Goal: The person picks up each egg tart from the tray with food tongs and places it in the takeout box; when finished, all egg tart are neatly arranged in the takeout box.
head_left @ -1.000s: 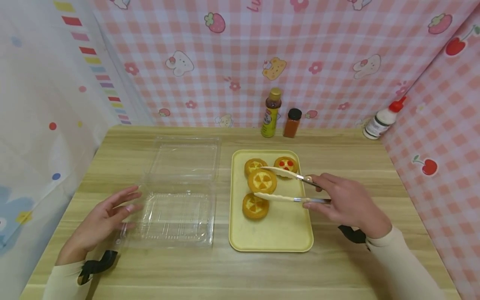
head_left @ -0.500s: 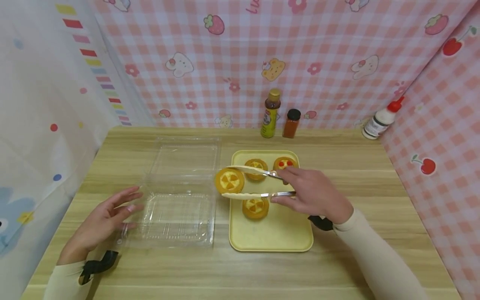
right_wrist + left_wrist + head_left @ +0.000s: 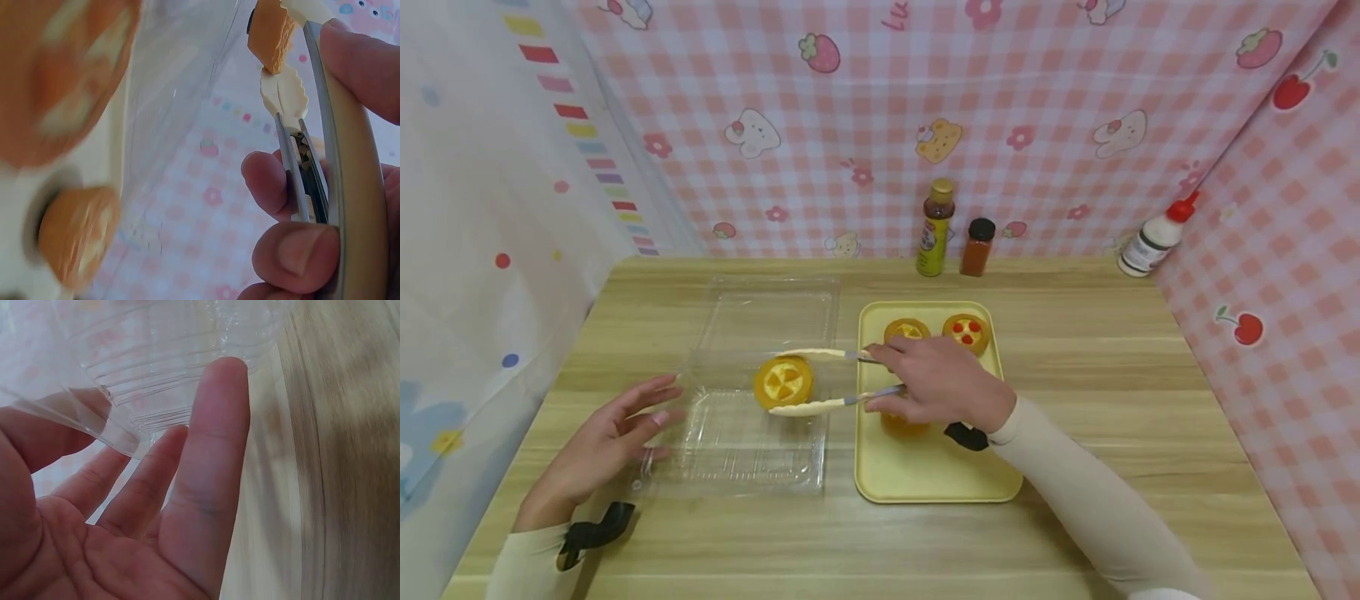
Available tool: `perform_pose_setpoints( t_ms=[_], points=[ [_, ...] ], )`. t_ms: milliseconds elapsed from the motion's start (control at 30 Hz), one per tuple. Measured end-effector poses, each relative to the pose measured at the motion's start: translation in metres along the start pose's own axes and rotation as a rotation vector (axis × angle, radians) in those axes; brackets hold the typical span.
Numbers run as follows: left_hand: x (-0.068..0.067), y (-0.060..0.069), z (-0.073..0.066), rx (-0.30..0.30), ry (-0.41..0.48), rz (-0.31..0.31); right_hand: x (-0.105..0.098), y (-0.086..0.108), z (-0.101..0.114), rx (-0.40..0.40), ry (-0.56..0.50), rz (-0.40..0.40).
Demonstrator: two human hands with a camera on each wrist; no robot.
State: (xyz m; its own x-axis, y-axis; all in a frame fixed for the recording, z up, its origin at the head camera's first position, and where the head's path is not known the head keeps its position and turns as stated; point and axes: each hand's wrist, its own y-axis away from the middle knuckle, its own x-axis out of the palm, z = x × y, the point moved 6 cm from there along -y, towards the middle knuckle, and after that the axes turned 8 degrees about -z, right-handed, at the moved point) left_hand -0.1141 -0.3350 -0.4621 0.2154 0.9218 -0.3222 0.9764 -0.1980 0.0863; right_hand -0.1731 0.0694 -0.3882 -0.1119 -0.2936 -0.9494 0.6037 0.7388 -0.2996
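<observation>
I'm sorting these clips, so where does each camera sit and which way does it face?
Head: worn on the head, looking forward and down at the clear container and yellow tray; left hand, right hand and sleeves show.
Left wrist: worn there, facing the container; left palm and fingers show.
Right wrist: worn there, facing along the tongs to the tart; right fingers show.
Head and right wrist views share the tongs and tart.

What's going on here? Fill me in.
A person's right hand holds tongs that grip a round tart over the open clear plastic box, not yet set down. The left hand is at the box's left edge. Three more tarts sit on the yellow tray, two partly hidden behind the right hand in the head view.
</observation>
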Motion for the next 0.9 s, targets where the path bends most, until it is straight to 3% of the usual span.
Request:
perform_pose_setpoints(
  t_ms=[400, 667, 900],
  points=[
    [0.000, -0.004, 0.000, -0.010, -0.005, -0.013, 0.034, -0.039, 0.037, -0.029, -0.020, 0.115],
    [0.002, -0.004, 0.000, -0.009, -0.003, -0.018, 0.052, -0.054, 0.061, -0.125, -0.002, 0.052],
    [0.004, -0.007, 0.001, 0.001, -0.015, -0.021, 0.065, -0.061, 0.077, -0.138, 0.025, 0.041]
  ],
)
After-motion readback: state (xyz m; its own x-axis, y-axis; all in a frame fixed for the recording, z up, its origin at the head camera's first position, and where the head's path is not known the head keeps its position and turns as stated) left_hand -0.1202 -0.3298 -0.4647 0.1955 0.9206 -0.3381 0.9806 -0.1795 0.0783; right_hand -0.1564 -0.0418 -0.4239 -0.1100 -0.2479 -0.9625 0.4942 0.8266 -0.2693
